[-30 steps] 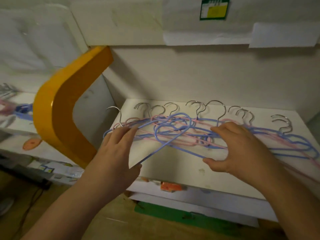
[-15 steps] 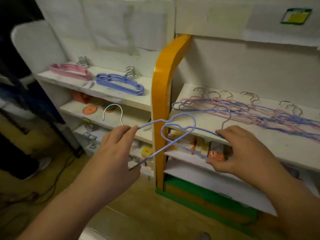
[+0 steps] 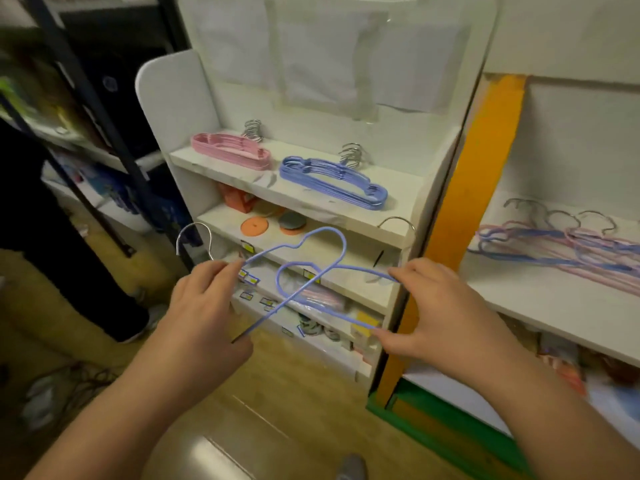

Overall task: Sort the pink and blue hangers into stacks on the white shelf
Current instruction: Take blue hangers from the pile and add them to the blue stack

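Hidden and cut off

The mixed hanger pile (image 3: 568, 245) runs off the frame's right edge; both forearms leave at the bottom edge; small shelf labels (image 3: 252, 279) at centre are unreadable; the lower-left floor clutter (image 3: 45, 393) is blurred.

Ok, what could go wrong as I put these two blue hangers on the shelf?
1. The two blue hangers, one in each of the hands, left and right, cross and may snag when separated.
2. A careless drop could knock the neat blue stack askew.
3. The pink stack sits close beside it, so colours could mix.
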Available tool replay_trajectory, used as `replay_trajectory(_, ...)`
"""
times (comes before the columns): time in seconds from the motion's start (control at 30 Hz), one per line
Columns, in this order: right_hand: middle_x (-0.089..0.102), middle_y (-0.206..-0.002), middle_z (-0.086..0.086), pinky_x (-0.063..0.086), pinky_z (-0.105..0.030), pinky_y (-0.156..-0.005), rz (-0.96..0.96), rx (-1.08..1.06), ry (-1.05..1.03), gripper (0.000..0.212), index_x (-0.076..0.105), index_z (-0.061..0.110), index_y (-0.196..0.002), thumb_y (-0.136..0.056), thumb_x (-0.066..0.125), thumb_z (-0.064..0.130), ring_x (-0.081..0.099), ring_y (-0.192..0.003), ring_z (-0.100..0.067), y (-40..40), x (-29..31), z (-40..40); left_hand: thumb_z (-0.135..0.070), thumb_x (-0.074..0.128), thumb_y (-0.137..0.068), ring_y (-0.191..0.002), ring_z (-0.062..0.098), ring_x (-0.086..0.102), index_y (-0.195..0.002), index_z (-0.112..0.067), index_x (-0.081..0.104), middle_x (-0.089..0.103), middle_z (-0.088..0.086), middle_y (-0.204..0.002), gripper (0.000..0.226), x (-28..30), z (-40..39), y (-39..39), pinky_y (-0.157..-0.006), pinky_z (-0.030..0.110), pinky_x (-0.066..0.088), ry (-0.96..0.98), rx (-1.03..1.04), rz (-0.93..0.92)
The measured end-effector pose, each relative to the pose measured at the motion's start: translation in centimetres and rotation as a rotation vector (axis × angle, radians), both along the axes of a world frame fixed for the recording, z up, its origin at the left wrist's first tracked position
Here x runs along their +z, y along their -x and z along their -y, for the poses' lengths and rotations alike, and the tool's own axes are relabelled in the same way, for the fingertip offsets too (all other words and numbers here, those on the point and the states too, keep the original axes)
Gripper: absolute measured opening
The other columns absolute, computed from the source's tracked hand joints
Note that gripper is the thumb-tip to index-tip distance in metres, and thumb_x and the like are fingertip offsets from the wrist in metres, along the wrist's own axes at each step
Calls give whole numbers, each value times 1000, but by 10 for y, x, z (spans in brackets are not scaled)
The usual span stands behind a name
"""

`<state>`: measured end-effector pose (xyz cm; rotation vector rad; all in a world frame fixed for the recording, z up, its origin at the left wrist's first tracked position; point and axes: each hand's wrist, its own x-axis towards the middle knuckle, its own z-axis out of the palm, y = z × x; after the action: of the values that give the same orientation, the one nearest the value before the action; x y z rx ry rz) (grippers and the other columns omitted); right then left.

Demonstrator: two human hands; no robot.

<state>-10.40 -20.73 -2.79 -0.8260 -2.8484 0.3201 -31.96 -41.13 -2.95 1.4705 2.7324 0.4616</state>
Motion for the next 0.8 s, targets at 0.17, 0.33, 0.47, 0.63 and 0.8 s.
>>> replay_trajectory(0.17,40,-123,16,42,-25,-93,-35,34,66,93,35,32,-145,-67,54,77,39,-116,-6,85,-5,-33,-30,74,-69,-128,12,22,-150,-27,21,21,-13,-139,97,6,-37,76,-101,24,29,31,7,-24)
replay_trajectory(0.33,41,-111,17,46,-28,-87,-46,11,93,76,46,36,-130,-65,57,75,40,-108,-6,147,3,-62,-31,74,-73,-132,13,21,-150,-32,19,21,-13,-141,94,21,-76,139,-104,25,28,25,-10,-24)
replay_trajectory(0.47,41,-110,17,46,-27,-86,-30,-66,103,75,46,36,-127,-65,53,77,42,-107,-5,177,3,-86,-29,76,-73,-132,10,18,-151,-30,15,18,-13,-142,99,21,-109,189,-106,28,29,34,10,18)
replay_trajectory(0.63,47,-113,15,39,-20,-86,-34,-243,95,79,52,34,-126,-60,51,76,44,-109,-7,212,-3,-116,-30,77,-74,-134,13,15,-151,-30,16,18,-11,-148,98,17,-164,262,-110,32,27,34,-94,66)
replay_trajectory(0.8,50,-108,12,37,-18,-86,-97,-507,59,78,56,26,-126,-63,64,71,49,-104,-9,241,4,-136,-22,77,-67,-135,21,25,-150,-24,26,29,-2,-147,98,11,-236,352,-108,37,30,51,-283,53)
